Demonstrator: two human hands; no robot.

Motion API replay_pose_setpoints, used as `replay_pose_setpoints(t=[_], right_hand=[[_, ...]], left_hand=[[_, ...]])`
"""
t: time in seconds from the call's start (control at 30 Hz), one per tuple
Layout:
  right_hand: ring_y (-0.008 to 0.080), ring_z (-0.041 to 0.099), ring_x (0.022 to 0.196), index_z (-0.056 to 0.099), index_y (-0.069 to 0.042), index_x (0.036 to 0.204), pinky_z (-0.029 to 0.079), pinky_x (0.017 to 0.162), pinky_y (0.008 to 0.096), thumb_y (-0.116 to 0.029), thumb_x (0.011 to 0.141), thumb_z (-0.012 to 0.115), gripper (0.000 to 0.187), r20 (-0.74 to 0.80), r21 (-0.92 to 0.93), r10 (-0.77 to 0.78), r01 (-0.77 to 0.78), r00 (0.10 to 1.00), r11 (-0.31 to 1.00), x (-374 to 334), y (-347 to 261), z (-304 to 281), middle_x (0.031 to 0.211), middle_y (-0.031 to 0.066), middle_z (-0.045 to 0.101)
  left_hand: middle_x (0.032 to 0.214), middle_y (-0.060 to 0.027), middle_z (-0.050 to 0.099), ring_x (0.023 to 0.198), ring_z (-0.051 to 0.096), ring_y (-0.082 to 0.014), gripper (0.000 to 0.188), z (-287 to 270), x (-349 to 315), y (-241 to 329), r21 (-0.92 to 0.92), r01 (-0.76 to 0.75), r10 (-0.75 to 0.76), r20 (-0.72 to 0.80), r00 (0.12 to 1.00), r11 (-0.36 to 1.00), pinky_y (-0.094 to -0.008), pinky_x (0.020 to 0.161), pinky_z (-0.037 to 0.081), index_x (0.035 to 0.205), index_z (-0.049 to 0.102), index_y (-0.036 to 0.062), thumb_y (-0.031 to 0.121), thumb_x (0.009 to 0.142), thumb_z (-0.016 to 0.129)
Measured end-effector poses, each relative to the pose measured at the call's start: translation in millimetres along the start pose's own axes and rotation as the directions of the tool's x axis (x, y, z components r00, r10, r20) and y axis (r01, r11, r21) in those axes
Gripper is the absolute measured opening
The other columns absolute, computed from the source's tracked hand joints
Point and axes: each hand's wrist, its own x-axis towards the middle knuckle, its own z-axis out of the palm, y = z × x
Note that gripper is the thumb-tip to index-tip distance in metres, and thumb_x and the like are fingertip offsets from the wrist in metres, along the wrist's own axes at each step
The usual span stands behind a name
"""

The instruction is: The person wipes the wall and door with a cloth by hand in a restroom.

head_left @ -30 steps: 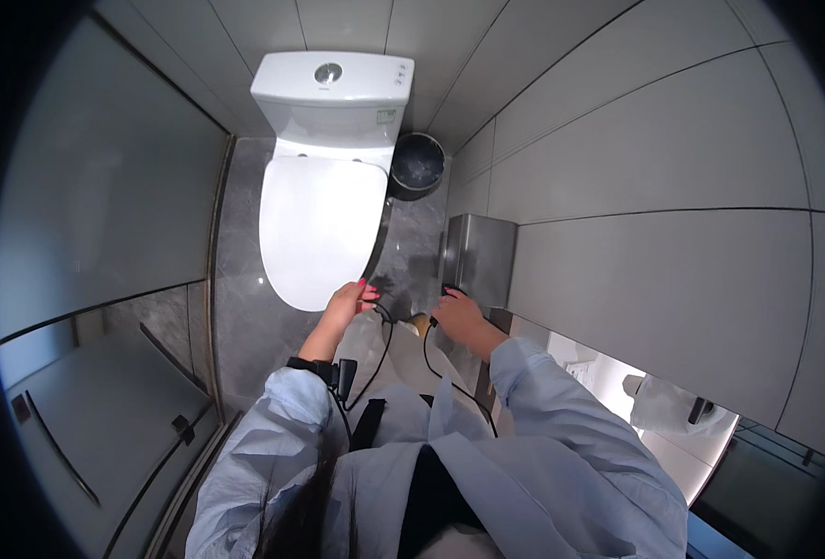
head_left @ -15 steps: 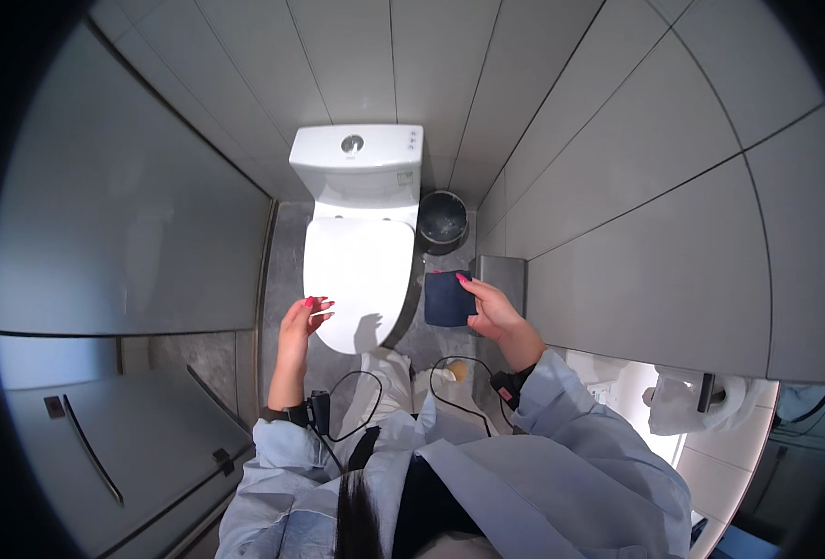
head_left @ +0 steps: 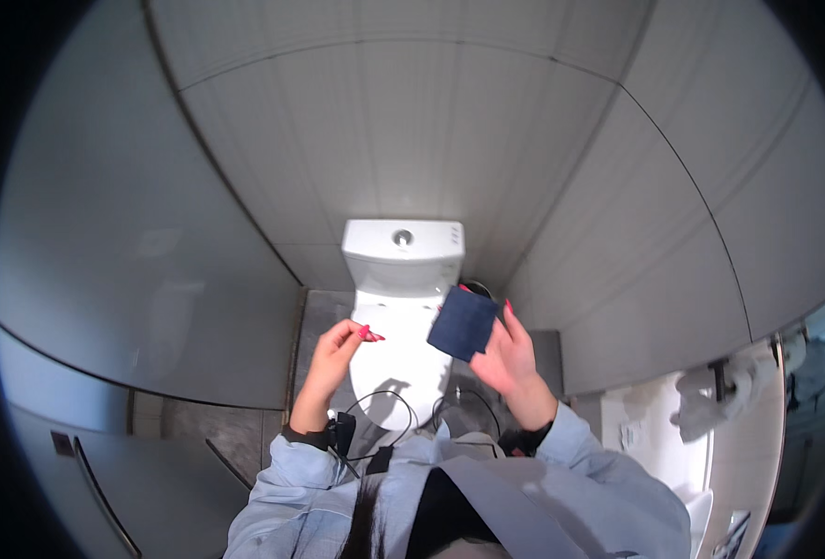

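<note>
A folded dark blue square cloth (head_left: 463,323) lies across the fingers of my right hand (head_left: 511,361), which holds it from beneath. The palm faces up and the thumb stands away from the cloth; most of the fingers are hidden under it. My left hand (head_left: 340,350) hovers over the left side of the white toilet (head_left: 403,268). Its thumb and bent fingers are pressed together, and I see nothing between them. Below both hands the toilet's white lid (head_left: 392,368) is down. The cloth is raised above the right edge of that lid.
A black bin (head_left: 478,287) stands beside the toilet, mostly hidden by the cloth. A frosted panel (head_left: 133,233) closes off the left, above a door with a dark handle (head_left: 105,494). Toilet paper (head_left: 710,401) hangs at the right. Black cables (head_left: 389,396) loop between my wrists.
The view has tipped upward, showing more wall. My right hand has turned palm up, its thumb lifting off the cloth, and moved left over the lid. The left hand's fingers have closed together.
</note>
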Motion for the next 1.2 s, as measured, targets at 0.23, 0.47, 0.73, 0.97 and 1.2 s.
replay_pose_setpoints(t=[0.23, 0.47, 0.73, 0.97, 1.2], right_hand=[[0.0356, 0.04, 0.137, 0.036, -0.006, 0.149, 0.028, 0.117, 0.047, -0.035, 0.106, 0.031, 0.052, -0.077, 0.009, 0.259, -0.26, 0.963, 0.966, 17, 87, -34, 0.149, 0.0145, 0.043], [0.0256, 0.063, 0.114, 0.053, -0.005, 0.135, 0.05, 0.099, 0.0438, -0.025, 0.1, 0.048, 0.041, -0.308, -0.222, 0.519, -0.59, 0.798, 0.776, 51, 146, -91, 0.127, 0.0128, 0.063], [0.0236, 0.068, 0.099, 0.064, -0.005, 0.114, 0.054, 0.091, 0.0411, -0.02, 0.094, 0.06, 0.025, -0.289, -0.194, 0.619, -0.678, 0.73, 0.709, 128, 271, -45, 0.109, 0.0089, 0.07], [0.0202, 0.067, 0.101, 0.066, -0.008, 0.114, 0.052, 0.091, 0.0358, -0.021, 0.094, 0.062, 0.024, -0.219, -0.303, 0.647, -0.681, 0.73, 0.667, 239, 396, 52, 0.111, 0.0043, 0.071], [0.0201, 0.067, 0.102, 0.068, -0.005, 0.11, 0.052, 0.092, 0.0356, -0.02, 0.094, 0.062, 0.022, -0.222, -0.19, 0.472, -0.512, 0.853, 0.837, 298, 409, 70, 0.107, 0.0059, 0.072]], left_hand=[[0.087, -0.004, 0.065, 0.088, 0.062, -0.0116, 0.016, -81, -75, -19, 0.028, -0.022, 0.029, -0.263, 0.964, 0.999, -0.0274, 0.084, 0.048, 0.091, 0.058, 0.0015, 0.012, 0.101, 0.051], [0.085, -0.0048, 0.065, 0.085, 0.063, -0.0138, 0.015, -139, -232, -51, -0.096, 0.081, -0.124, -0.652, 0.748, 0.992, -0.028, 0.084, 0.049, 0.091, 0.058, 0.0019, 0.011, 0.101, 0.051], [0.088, -0.005, 0.066, 0.086, 0.064, -0.0121, 0.015, -223, -278, -61, -0.19, -0.003, -0.151, -0.787, 0.598, 0.982, -0.0262, 0.082, 0.05, 0.094, 0.06, 0.001, 0.012, 0.1, 0.052], [0.091, -0.0058, 0.067, 0.085, 0.064, -0.0118, 0.013, -356, -269, -59, -0.152, -0.041, -0.078, -0.697, 0.712, 0.988, -0.0264, 0.081, 0.05, 0.096, 0.056, 0.001, 0.011, 0.102, 0.05], [0.087, -0.0062, 0.064, 0.083, 0.064, -0.0149, 0.013, -428, -185, -54, -0.165, -0.056, -0.045, -0.55, 0.834, 0.985, -0.0297, 0.082, 0.051, 0.093, 0.053, 0.0016, 0.012, 0.101, 0.05]])
